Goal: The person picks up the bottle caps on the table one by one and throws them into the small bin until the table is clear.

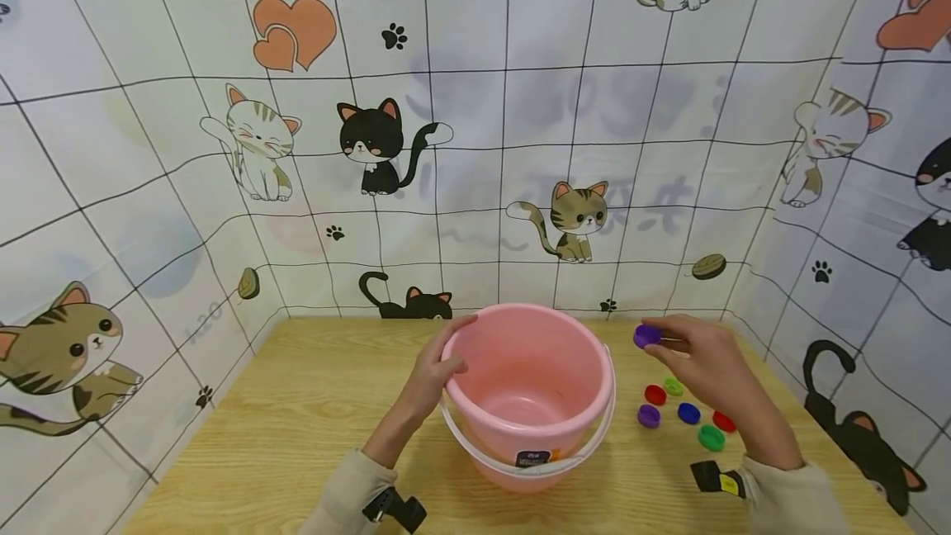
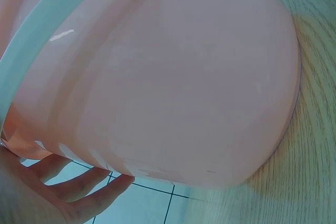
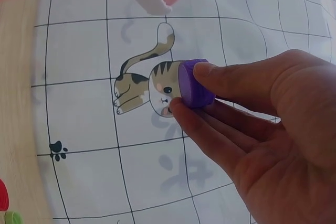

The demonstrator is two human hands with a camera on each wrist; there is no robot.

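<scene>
A pink bucket [image 1: 531, 403] stands upright on the wooden table, its white handle [image 1: 520, 469] hanging down at the front. My left hand [image 1: 438, 370] grips the bucket's left rim, thumb over the inside edge and fingers along the outer wall. In the left wrist view those fingers [image 2: 79, 190] lie against the bucket's side. To the right of the bucket, raised above the table, my right hand [image 1: 702, 357] pinches a purple bottle cap [image 1: 646, 336] between thumb and fingers. The right wrist view shows this cap's ridged side [image 3: 197, 83].
Several loose caps lie on the table [image 1: 297, 436] below my right hand: a red cap [image 1: 655, 395], a purple cap [image 1: 649, 416], a blue cap [image 1: 688, 413], a green cap [image 1: 711, 437], and others. A cat-patterned cloth [image 1: 468, 172] surrounds the table's back and sides.
</scene>
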